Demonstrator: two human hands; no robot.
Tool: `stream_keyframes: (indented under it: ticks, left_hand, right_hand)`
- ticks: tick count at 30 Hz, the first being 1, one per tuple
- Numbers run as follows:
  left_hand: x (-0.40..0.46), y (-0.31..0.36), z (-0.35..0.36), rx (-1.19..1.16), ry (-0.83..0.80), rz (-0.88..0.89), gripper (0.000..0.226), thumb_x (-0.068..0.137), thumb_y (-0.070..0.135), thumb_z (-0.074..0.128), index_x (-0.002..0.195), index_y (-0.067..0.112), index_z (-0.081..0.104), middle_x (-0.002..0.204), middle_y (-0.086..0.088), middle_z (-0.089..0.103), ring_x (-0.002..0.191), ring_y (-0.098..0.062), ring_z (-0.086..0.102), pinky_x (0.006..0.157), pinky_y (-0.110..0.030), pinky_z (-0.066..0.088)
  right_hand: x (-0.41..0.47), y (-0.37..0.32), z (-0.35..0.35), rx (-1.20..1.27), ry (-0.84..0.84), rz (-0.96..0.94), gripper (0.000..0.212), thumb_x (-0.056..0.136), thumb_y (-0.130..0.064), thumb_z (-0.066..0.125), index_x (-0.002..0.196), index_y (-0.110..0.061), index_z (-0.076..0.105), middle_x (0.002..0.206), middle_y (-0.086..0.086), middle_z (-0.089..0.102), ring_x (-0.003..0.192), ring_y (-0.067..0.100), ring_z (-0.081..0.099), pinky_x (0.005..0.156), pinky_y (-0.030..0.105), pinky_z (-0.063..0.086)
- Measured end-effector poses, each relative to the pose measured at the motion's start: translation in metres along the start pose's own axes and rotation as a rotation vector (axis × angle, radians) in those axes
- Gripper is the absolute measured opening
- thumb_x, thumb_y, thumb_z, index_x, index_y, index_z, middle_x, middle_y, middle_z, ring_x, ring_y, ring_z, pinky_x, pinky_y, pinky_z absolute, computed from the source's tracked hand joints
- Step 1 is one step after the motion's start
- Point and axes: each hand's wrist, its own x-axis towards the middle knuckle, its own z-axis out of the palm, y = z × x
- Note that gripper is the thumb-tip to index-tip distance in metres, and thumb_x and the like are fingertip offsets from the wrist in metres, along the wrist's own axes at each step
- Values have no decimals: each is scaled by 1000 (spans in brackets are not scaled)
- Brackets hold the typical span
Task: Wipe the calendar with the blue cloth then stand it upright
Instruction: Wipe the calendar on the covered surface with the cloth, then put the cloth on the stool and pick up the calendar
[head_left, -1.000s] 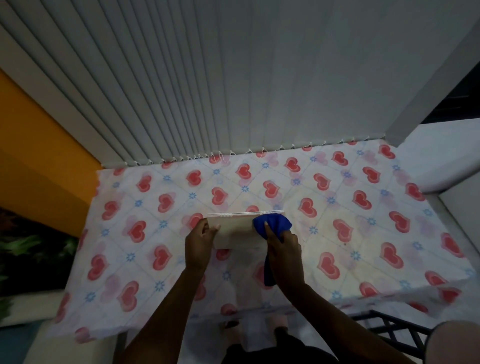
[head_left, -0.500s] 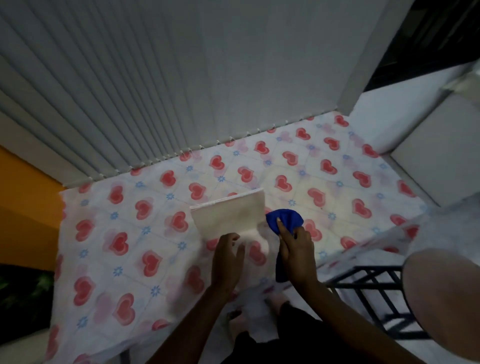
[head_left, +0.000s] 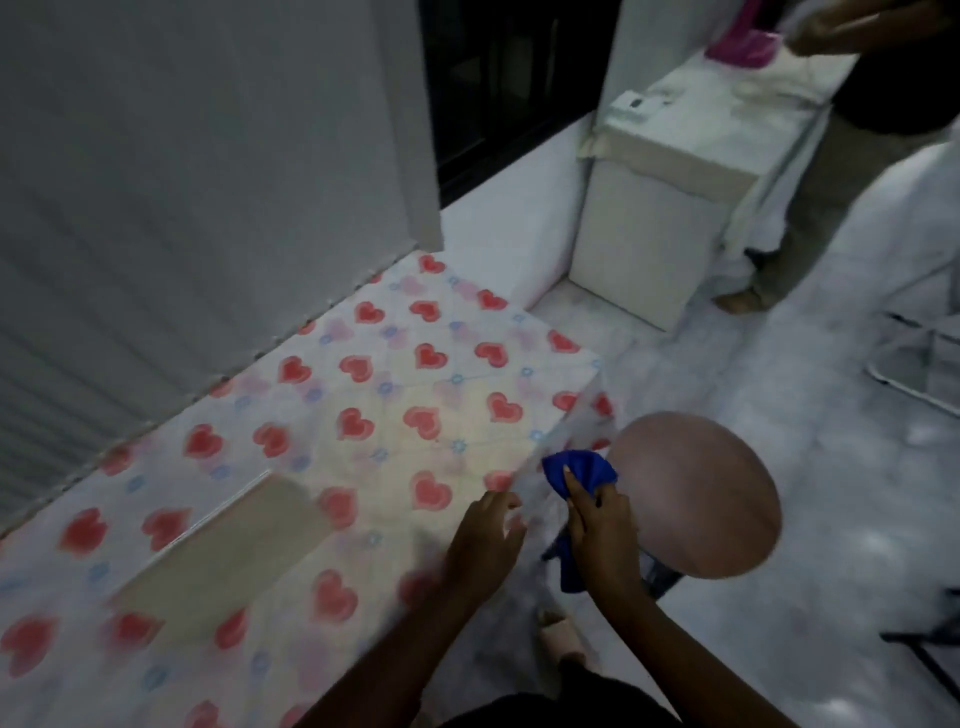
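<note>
Although the calendar (head_left: 228, 551) shows its broad pale face to the camera, the frame is blurred and no print, date or brand can be read on it. It sits on the heart-patterned tablecloth (head_left: 395, 374), which serves as the landmark here; whether it stands upright or leans cannot be told. No hand touches it.

The left hand (head_left: 485, 540) hovers over the near edge of the tablecloth, well apart from the calendar, its fingers loosely spread and holding nothing. The right hand (head_left: 597, 525) is just past the tablecloth's near corner, off the table, its fingers pinched around the blue cloth (head_left: 576, 473), part of which bunches above the fingers while a tail hangs below the palm.

Just beyond that hand, beside the tablecloth's corner, is a round pinkish stool seat (head_left: 696, 493). Along the tablecloth's far edge hang grey vertical blinds (head_left: 182, 182). Past its far corner a white cabinet (head_left: 670, 208) stands on the pale floor, with something pink (head_left: 743, 47) on top, too blurred to identify. Another person's legs (head_left: 800, 218) stand beside that cabinet.
</note>
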Motion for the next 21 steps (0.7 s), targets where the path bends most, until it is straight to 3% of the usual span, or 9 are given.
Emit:
stream_keyframes:
  ticks: [2, 4, 7, 9, 12, 16, 18, 21]
  left_hand:
    - [23, 19, 24, -20, -59, -5, 29, 96, 19, 56, 122, 8, 60, 123, -9, 63, 114, -22, 58, 99, -35, 46]
    - [45, 34, 48, -3, -118, 3, 30, 95, 17, 57, 123, 8, 59, 124, -9, 62, 115, -23, 57, 100, -34, 45]
    - [72, 54, 82, 33, -175, 0, 31, 96, 19, 56, 125, 10, 58, 128, -8, 61, 118, -21, 54, 100, -26, 40]
    - [89, 66, 101, 38, -204, -2, 30, 97, 21, 54, 125, 11, 59, 129, -7, 61, 118, -20, 54, 99, -24, 38]
    - [108, 79, 122, 78, -243, 15, 27, 98, 22, 52, 122, 12, 61, 126, -6, 62, 116, -21, 56, 98, -27, 42]
    - [120, 87, 143, 149, -278, 14, 27, 97, 23, 55, 122, 14, 59, 122, -5, 62, 111, -18, 57, 94, -27, 45]
    - [125, 88, 150, 165, -308, 14, 26, 96, 24, 56, 120, 16, 59, 120, -4, 62, 109, -18, 57, 92, -29, 47]
    - [130, 87, 157, 203, -336, 24, 26, 95, 25, 57, 119, 16, 59, 120, -4, 62, 108, -18, 57, 91, -33, 49]
  right_hand:
    - [11, 32, -19, 2, -26, 151, 40, 93, -11, 57, 132, -19, 56, 95, 8, 51, 77, 12, 44, 68, 15, 35]
    - [24, 63, -36, -24, -23, 230, 35, 96, -18, 55, 131, -15, 56, 91, 7, 51, 74, 10, 43, 65, 12, 33]
    - [41, 109, -48, -133, -47, 203, 49, 88, -13, 64, 135, -13, 53, 99, 21, 58, 80, 32, 54, 66, 39, 48]
    - [53, 137, -49, -173, -108, 245, 52, 90, -19, 59, 140, -17, 46, 113, 22, 54, 97, 39, 54, 79, 50, 50]
    - [64, 169, -44, -235, -241, 329, 52, 95, -32, 46, 145, -29, 33, 130, 13, 44, 114, 32, 46, 91, 51, 44]
    - [67, 195, -31, -292, -381, 368, 55, 95, -44, 41, 147, -37, 23, 140, 10, 33, 127, 36, 36, 104, 57, 33]
    - [65, 205, -24, -260, -424, 388, 55, 96, -42, 42, 147, -38, 22, 141, 12, 32, 129, 36, 34, 108, 53, 28]
    - [61, 213, -20, -255, -463, 381, 54, 98, -35, 41, 148, -38, 21, 139, 14, 34, 122, 35, 38, 104, 51, 33]
